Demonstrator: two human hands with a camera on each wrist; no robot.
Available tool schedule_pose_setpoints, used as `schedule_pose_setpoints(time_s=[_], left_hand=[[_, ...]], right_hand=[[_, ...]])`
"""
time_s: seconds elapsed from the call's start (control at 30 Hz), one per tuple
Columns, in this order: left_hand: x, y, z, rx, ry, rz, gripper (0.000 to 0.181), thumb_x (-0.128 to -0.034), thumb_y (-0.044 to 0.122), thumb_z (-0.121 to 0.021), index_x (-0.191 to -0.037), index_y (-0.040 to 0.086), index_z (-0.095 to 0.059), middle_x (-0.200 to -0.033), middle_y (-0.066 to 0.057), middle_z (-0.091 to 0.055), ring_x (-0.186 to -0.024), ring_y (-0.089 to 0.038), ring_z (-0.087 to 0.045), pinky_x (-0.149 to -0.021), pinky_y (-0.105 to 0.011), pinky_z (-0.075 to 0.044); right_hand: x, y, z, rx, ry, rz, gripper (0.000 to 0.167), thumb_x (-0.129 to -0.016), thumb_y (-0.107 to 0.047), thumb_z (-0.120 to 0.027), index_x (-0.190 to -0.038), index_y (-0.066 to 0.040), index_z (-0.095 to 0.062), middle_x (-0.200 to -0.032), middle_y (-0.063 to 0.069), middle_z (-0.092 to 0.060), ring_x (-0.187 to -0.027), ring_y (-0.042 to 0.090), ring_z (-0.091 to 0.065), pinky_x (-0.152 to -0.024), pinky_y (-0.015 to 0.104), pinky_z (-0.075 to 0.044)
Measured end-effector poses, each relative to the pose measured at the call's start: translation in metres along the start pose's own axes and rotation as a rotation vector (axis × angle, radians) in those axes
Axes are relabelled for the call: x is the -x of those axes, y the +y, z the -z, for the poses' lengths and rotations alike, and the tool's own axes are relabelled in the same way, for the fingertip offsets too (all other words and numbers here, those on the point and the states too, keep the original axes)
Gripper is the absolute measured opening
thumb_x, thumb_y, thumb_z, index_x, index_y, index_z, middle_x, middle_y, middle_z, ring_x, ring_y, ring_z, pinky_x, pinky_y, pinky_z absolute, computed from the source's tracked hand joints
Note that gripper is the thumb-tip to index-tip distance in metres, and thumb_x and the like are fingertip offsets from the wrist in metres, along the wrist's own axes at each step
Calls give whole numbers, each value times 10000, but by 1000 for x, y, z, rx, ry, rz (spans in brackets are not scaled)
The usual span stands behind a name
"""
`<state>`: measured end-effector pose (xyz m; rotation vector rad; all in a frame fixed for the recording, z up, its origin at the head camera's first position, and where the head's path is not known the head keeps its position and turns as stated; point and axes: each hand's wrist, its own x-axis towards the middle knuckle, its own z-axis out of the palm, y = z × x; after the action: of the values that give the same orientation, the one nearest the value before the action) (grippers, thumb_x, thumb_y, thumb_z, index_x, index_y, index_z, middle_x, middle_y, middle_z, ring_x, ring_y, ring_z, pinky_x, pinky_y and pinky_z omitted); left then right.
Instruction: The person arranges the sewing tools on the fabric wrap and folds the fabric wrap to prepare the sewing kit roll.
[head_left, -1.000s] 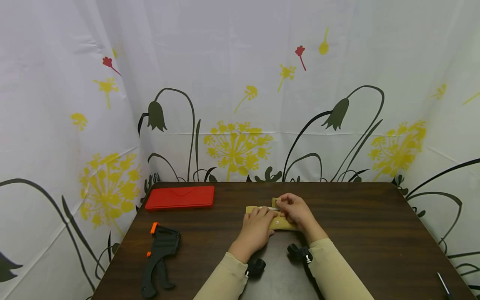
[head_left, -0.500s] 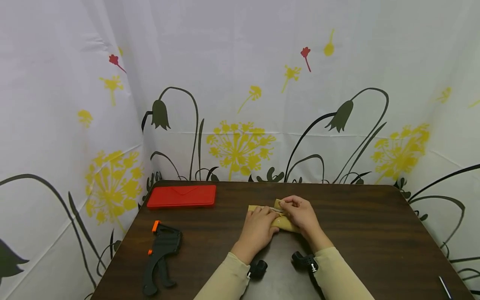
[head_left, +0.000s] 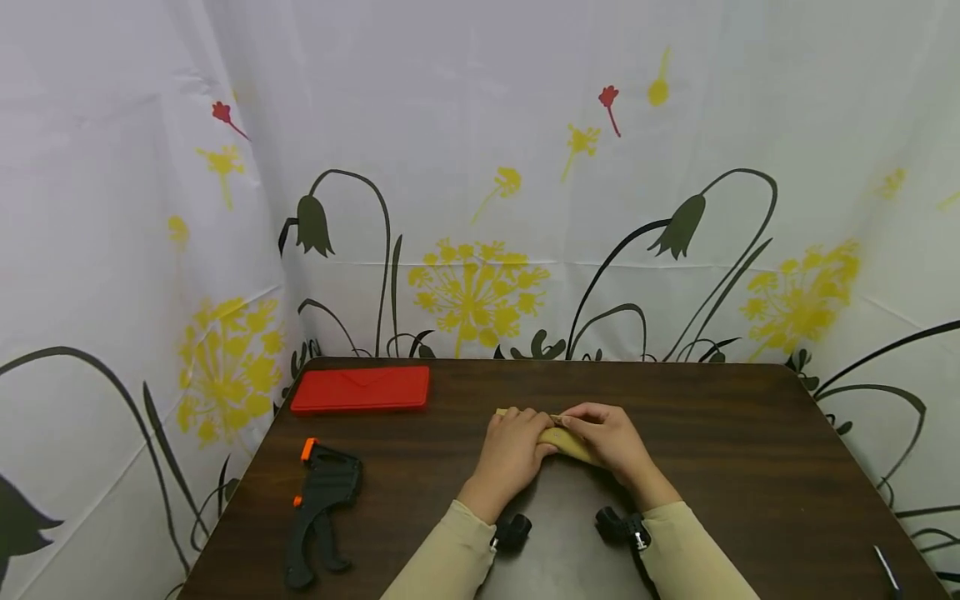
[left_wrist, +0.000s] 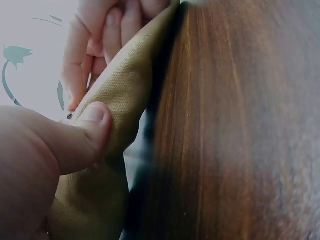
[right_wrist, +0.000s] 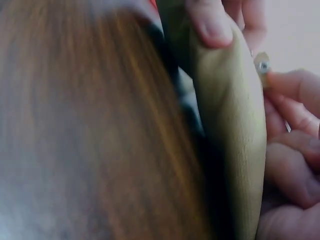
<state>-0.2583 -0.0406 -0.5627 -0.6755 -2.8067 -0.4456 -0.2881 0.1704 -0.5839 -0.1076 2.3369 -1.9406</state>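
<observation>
A tan-yellow fabric pouch lies between both hands on the table; its cloth fills much of the left wrist view. My left hand holds the pouch's left part, its thumb pressed on the near face and its fingers over the top. My right hand pinches a small tab with a metal snap at the pouch's upper edge, seen in the right wrist view. The pouch's far side is hidden by the hands. Whatever is inside it cannot be seen.
A red case lies at the table's back left. Nearer on the left is a black bar clamp with orange pads. A pen lies by the right edge. A printed curtain hangs behind the dark wooden table.
The tab stood up behind the pouch; my right hand has brought it lower and it is mostly hidden in the head view. The pouch's near face has tilted, hiding its front snap.
</observation>
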Motion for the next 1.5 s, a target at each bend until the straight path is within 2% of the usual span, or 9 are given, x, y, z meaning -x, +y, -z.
schedule_pose_setpoints(time_s=[0.23,0.47,0.63,0.83,0.9,1.03,1.1,1.2,1.5], left_hand=[[1,-3,6,50,22,1,282,-949,452,-783,-1137,243,-772,-1055,62,-749,-946,-192,-619,-958,-454,-497],[-2,-3,5,132,24,27,287,-948,437,-779,-1120,208,-802,-1045,35,-736,-930,-185,-591,-953,-443,-478],[-3,-2,3,153,24,46,284,-939,438,-788,-1095,202,-809,-1028,34,-732,-900,-172,-568,-924,-430,-467],[-3,3,1,165,16,83,283,-932,441,-812,-1082,201,-818,-1034,36,-725,-904,-171,-558,-976,-449,-464],[-3,4,0,167,16,88,262,-926,416,-843,-1071,199,-817,-1030,39,-714,-930,-177,-569,-995,-478,-471],[-1,4,-4,182,15,95,212,-899,374,-890,-1030,238,-794,-995,78,-675,-967,-167,-571,-916,-432,-444],[0,2,-8,188,26,83,209,-889,379,-900,-1019,271,-777,-970,105,-658,-951,-143,-556,-846,-380,-391],[2,-1,-12,184,57,43,221,-887,405,-903,-1027,303,-765,-948,129,-656,-900,-113,-531,-851,-362,-370],[5,-2,-19,162,164,-41,140,-878,419,-866,-908,291,-816,-897,127,-665,-826,-110,-527,-854,-361,-426]], right_hand=[[-2,5,2,-74,-62,4,197,-972,-204,-832,-1052,-25,-832,-763,-50,-653,-563,59,-431,-525,207,-364],[-2,2,5,-7,-89,105,163,-948,-153,-850,-1030,-14,-838,-1009,-25,-809,-886,117,-678,-718,241,-545],[-3,1,9,69,-130,201,80,-940,-135,-858,-986,-69,-854,-1015,64,-823,-930,134,-707,-773,250,-548],[-3,5,13,75,-181,301,34,-940,-46,-837,-953,-74,-851,-1021,129,-800,-939,147,-718,-787,250,-563],[-4,7,14,81,-181,302,40,-941,-52,-838,-945,-89,-852,-1008,131,-797,-924,149,-712,-771,254,-564],[-4,11,16,77,-165,219,60,-971,-161,-835,-985,-105,-849,-1007,103,-800,-829,110,-663,-679,245,-529],[-3,12,16,53,-154,166,129,-983,-219,-828,-1022,-96,-841,-991,108,-791,-730,93,-606,-603,232,-484],[-3,14,17,23,-142,131,200,-992,-262,-820,-1065,-76,-827,-1018,138,-789,-685,89,-559,-576,225,-444],[0,18,15,19,-153,185,188,-1001,-241,-809,-1083,-72,-821,-1112,171,-801,-821,120,-673,-668,240,-523]])
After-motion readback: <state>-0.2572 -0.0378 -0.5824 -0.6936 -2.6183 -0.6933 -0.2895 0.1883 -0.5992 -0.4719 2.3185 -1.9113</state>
